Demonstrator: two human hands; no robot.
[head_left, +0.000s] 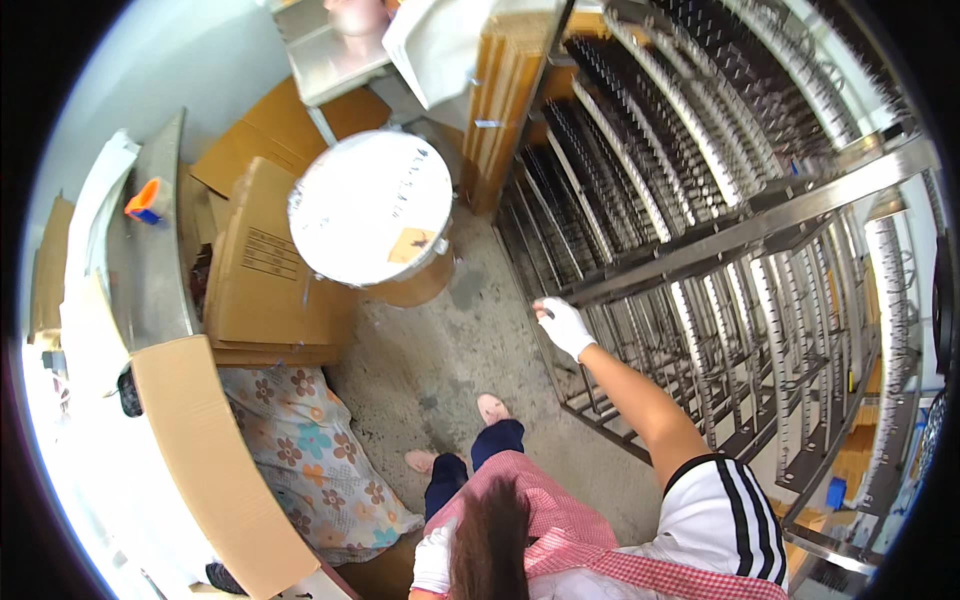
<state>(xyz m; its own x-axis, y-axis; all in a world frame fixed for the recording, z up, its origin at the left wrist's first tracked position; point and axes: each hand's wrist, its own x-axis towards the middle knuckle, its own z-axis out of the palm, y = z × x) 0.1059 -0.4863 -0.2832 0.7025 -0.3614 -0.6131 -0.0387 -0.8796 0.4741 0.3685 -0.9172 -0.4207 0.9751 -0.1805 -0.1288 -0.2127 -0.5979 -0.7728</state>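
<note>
My right hand (565,328), in a white glove with bare fingertips, reaches out to the near corner of a tall metal rack (720,247). Its fingers curl at the end of the rack's frame bar. Rows of metal strips set with many small pins or clips fill the rack's levels. Low by my waist, against a red checked apron (560,500), is my left hand (433,560) in a white glove. Hanging hair partly covers it, and its fingers do not show.
A round drum with a white lid (370,205) stands ahead. Flattened cardboard boxes (262,270) lean left of it, by a flower-patterned cloth bundle (310,450). An orange and blue tape dispenser (147,202) sits on a metal surface. Someone else is partly visible at the top.
</note>
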